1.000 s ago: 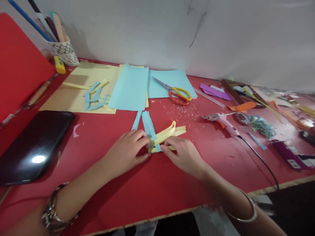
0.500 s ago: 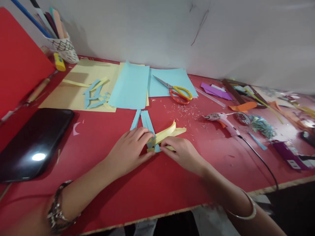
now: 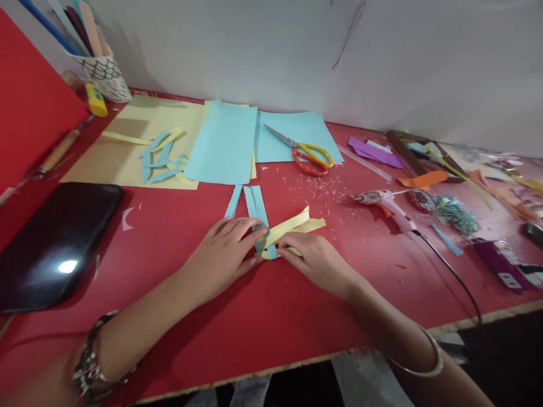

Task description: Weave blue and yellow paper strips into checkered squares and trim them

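Blue paper strips (image 3: 256, 206) and yellow paper strips (image 3: 292, 226) are woven across each other on the red tabletop, between my hands. My left hand (image 3: 223, 246) bends over the blue strips, its fingers and thumb holding the woven part from the left. With thumb and forefinger, my right hand (image 3: 311, 254) pinches a yellow strip at the right side of the weave. Two yellow strip ends stick up to the right, above that hand. Part of the weave lies hidden beneath my fingers.
Scissors (image 3: 303, 150) lie on blue sheets (image 3: 224, 144) at the back. A pink glue gun (image 3: 390, 209), its cord trailing, lies at right. A black phone (image 3: 55, 243) is at left, a pen cup (image 3: 104, 73) behind it. More cut strips (image 3: 163, 155) rest on yellow paper.
The view has shifted slightly. My left fingers have crept a little over the weave, and my right hand still pinches the yellow strip.
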`<state>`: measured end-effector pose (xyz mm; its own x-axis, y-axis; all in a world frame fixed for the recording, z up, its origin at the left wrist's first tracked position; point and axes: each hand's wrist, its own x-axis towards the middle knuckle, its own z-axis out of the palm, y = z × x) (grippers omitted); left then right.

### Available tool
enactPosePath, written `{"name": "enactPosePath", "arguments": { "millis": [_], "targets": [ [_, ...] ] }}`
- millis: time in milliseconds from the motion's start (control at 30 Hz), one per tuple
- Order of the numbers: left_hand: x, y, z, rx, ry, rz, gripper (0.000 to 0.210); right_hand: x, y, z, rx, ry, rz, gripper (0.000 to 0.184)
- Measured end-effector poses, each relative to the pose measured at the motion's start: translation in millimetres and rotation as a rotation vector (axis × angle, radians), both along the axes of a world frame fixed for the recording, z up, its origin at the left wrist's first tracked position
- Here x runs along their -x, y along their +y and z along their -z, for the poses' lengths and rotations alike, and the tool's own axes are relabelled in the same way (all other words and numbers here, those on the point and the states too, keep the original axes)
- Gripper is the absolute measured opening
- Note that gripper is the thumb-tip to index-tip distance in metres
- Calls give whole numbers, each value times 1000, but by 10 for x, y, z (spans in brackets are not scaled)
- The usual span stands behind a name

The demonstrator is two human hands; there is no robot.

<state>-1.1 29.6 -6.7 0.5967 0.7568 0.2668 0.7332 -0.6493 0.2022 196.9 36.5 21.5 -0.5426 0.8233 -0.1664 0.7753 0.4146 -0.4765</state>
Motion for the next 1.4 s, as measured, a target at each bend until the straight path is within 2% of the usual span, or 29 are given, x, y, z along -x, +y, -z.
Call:
{"name": "enactPosePath", "arguments": {
  "millis": [233,333,533,700,900,1033,1233,1400],
  "targets": [
    [-46,-6,-58,78,-22,-41,42,21,-12,-13,4,-58,28,16],
    [-70,7,-60,64,-39,-51,36,34,-15,-23,10,-91,47,16],
    [-51,38,-21,-8,-20,-34,28,33,-11,-27,2,-66,76,16],
    [-16,59,-36,-90,18,82,25,25,1,-31,24,-12,111,16],
    [-30,35,-83,-261,76,122,19,40,-13,-34,142,254,131,19],
    [-42,21,-77,-340,93,143,29,56,-31,-47,127,226,159,17],
    [-60,-37,-98,-399,90,146,29,73,-39,-80,98,68,193,15],
    [-50,-75,-130,-444,132,183,36,60,-30,-78,124,112,188,16]
  ]
}}
